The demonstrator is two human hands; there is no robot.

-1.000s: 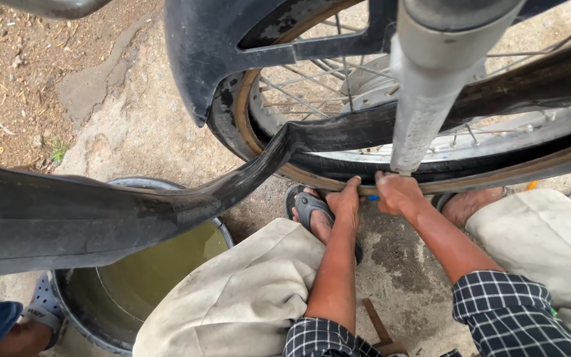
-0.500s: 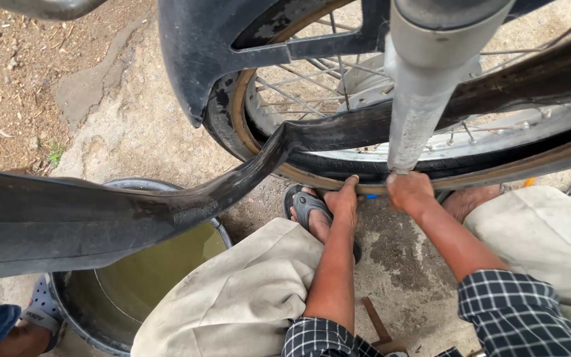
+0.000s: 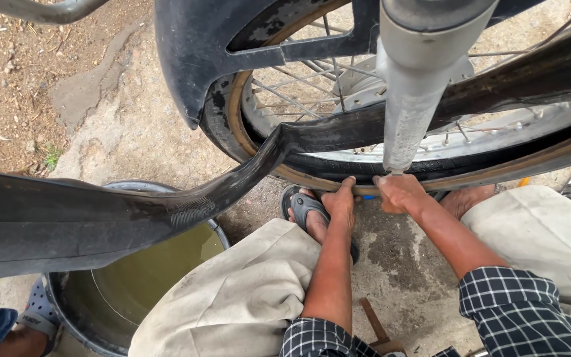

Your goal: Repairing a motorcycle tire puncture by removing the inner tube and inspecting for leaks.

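Two hands press the tire (image 3: 338, 173): left hand (image 3: 340, 201) and right hand (image 3: 398, 192), fingers curled together on it, beside the tube (image 3: 166, 211).

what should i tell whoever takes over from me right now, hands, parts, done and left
Left hand: fingers pressed on the tyre at the wheel's bottom edge, holding no tool.
Right hand: beside it, gripping the same edge under the grey fork leg.
Inner tube: pulled out, hanging left over the water basin.
Done: tube mostly out of the tyre.
Left: the tube's far end still sits in the wheel; tyre bead still at the rim.
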